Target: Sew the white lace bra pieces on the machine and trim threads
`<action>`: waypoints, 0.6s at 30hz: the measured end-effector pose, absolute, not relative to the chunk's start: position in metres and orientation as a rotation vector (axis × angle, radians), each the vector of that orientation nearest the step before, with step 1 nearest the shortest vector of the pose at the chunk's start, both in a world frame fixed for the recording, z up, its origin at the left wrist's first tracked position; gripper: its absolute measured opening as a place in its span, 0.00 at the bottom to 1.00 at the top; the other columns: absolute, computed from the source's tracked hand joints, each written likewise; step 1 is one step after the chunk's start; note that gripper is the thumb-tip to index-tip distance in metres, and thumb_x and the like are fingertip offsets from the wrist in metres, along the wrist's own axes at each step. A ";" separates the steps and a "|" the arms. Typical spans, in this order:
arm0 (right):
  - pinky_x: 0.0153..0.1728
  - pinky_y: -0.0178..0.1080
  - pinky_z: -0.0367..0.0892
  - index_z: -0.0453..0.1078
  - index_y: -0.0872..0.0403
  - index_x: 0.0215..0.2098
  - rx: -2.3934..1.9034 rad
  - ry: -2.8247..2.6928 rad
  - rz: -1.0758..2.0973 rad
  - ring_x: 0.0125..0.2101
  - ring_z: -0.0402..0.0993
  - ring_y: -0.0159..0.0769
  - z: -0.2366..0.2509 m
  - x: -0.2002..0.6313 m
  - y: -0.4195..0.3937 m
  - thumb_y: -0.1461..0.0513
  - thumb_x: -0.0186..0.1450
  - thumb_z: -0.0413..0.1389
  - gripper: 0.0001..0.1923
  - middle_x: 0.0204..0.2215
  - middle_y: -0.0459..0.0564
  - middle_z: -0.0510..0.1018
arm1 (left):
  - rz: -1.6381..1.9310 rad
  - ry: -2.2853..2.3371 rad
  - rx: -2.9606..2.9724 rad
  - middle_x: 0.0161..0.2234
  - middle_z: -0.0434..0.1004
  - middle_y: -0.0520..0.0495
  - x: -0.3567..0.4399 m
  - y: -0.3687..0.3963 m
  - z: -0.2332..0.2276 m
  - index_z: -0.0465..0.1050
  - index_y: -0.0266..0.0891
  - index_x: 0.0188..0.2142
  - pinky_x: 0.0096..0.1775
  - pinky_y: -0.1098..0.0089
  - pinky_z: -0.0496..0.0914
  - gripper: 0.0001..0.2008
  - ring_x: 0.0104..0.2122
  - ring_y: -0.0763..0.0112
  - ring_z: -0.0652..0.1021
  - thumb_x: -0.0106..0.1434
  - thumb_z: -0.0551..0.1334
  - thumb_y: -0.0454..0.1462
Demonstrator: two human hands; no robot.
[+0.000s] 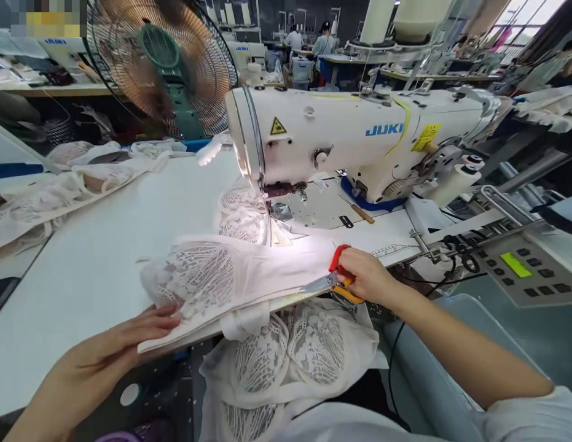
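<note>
A white lace bra [207, 270] lies along the front edge of the sewing table, its band stretching right. My left hand [124, 341] grips its lower left edge, fingers on top and the thumb mostly hidden. In my right hand [366, 273] are scissors [320, 282] with red and orange handles. Their blades point left along the band's lower edge and look nearly closed. Behind this bra, another lace section [244, 215] sits beside the needle area of the white sewing machine [313, 132]. More lace bras [313, 356] rest on my lap below the table edge.
A green fan [172, 80] stands behind the table at left. Lace pieces [59, 196] are heaped along the left side. A wooden-handled tool [359, 212] lies by the machine base. At right are a control panel [520, 270], thread cones [458, 181] and a grey bin [433, 362].
</note>
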State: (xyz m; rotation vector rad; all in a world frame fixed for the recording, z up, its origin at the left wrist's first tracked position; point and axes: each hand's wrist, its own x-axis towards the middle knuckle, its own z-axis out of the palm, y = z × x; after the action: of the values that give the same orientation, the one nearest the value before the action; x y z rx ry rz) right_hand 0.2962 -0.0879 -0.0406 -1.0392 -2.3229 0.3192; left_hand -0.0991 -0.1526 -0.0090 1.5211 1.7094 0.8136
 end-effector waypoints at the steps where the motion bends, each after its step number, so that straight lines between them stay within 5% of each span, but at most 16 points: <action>1: 0.25 0.36 0.56 0.58 0.52 0.22 -1.059 -2.346 0.315 0.26 0.61 0.36 -0.042 0.299 -0.091 0.67 0.56 0.46 0.06 0.22 0.49 0.66 | 0.819 1.722 1.528 0.28 0.81 0.40 -0.100 -0.154 -0.011 0.79 0.50 0.17 0.49 0.48 0.65 0.13 0.39 0.44 0.77 0.33 0.65 0.52; 11: 0.26 0.38 0.58 0.66 0.56 0.27 -2.059 -2.185 0.133 0.28 0.70 0.44 -0.005 0.327 -0.034 0.64 0.54 0.55 0.02 0.26 0.56 0.74 | 0.792 1.859 1.426 0.29 0.81 0.38 -0.091 -0.157 -0.003 0.77 0.50 0.14 0.51 0.47 0.62 0.22 0.41 0.38 0.76 0.25 0.63 0.60; 18: 0.30 0.39 0.61 0.70 0.59 0.31 -2.071 -2.122 0.134 0.33 0.72 0.48 -0.012 0.329 -0.011 0.60 0.54 0.58 0.10 0.30 0.60 0.76 | 1.019 1.738 1.579 0.31 0.82 0.43 -0.112 -0.164 -0.031 0.80 0.51 0.20 0.48 0.44 0.65 0.14 0.39 0.42 0.77 0.40 0.64 0.54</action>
State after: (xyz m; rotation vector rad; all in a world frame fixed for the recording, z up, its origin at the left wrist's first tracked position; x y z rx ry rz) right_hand 0.3293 -0.0107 -0.0122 -2.0714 -2.1218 0.1343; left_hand -0.1120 -0.1641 -0.0314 1.5792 1.7379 1.0187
